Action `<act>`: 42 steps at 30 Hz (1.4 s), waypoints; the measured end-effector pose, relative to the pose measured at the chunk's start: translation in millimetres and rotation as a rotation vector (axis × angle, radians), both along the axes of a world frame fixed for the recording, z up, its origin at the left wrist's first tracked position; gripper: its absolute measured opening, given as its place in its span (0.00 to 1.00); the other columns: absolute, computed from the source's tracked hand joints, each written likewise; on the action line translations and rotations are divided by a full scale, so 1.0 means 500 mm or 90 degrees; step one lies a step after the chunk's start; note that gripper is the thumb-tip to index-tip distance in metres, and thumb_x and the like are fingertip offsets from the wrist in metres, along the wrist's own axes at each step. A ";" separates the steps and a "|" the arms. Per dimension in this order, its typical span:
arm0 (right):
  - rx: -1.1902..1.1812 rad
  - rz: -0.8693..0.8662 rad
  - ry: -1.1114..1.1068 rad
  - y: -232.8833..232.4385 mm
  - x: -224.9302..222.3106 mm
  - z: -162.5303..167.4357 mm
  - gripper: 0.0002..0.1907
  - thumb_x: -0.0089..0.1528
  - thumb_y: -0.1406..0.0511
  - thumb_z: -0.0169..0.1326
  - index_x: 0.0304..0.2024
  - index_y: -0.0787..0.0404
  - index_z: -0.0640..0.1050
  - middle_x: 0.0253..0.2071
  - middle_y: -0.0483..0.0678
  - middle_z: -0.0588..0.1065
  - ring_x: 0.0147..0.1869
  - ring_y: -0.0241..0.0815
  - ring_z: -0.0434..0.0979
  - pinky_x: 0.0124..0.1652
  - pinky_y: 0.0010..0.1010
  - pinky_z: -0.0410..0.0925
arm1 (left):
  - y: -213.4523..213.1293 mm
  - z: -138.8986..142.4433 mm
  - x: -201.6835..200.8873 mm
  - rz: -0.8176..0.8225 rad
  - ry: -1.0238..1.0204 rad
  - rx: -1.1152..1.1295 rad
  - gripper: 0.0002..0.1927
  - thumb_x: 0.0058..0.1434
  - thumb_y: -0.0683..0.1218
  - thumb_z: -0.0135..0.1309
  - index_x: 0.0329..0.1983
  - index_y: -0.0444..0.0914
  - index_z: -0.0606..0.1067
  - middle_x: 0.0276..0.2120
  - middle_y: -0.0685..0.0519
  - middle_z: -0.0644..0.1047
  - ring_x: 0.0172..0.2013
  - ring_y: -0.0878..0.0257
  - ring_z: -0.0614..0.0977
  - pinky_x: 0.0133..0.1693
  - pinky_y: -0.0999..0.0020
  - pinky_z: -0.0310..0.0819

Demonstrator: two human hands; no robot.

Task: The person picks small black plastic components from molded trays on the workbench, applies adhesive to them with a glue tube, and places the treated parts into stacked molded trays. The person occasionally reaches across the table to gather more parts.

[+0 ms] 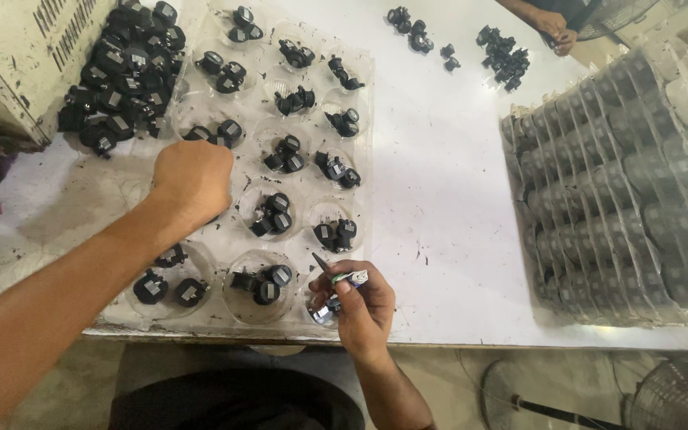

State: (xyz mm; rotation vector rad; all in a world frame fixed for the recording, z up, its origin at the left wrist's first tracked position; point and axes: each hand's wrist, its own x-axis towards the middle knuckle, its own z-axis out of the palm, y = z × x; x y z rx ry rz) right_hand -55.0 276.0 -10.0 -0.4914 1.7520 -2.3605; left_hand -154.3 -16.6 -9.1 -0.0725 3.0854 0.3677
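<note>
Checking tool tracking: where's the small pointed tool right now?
In the head view the pointed tool is in the right hand, low and centre, its tip over the near right corner of the clear tray, beside a cup of black parts.

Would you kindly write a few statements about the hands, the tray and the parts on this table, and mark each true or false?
1. The right hand holds a small pointed tool. True.
2. The left hand rests flat and open on bare table. False: it is closed, over the clear plastic tray.
3. The tray's cups hold small black parts. True.
4. The loose heap of black parts lies right of the tray. False: it lies left.
</note>
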 end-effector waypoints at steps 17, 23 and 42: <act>0.012 0.098 0.176 -0.013 0.026 0.055 0.08 0.72 0.73 0.41 0.50 0.71 0.70 0.42 0.57 0.73 0.44 0.41 0.76 0.41 0.36 0.75 | 0.115 0.025 0.233 0.001 0.138 1.150 0.21 0.50 0.32 0.65 0.48 0.35 0.80 0.44 0.54 0.81 0.41 0.71 0.84 0.41 0.75 0.84; 0.080 0.119 0.177 -0.016 0.042 0.084 0.11 0.69 0.74 0.40 0.50 0.74 0.72 0.38 0.58 0.73 0.34 0.38 0.74 0.33 0.28 0.71 | 0.148 0.043 0.272 0.037 0.057 1.035 0.35 0.49 0.30 0.69 0.63 0.39 0.80 0.40 0.44 0.84 0.35 0.62 0.87 0.36 0.70 0.84; 0.081 0.175 0.195 -0.024 0.002 0.090 0.13 0.62 0.80 0.38 0.41 0.73 0.75 0.34 0.55 0.74 0.29 0.40 0.75 0.31 0.26 0.67 | 0.121 0.109 0.260 -0.063 0.116 1.004 0.31 0.50 0.24 0.54 0.56 0.38 0.79 0.47 0.51 0.80 0.40 0.67 0.85 0.42 0.75 0.87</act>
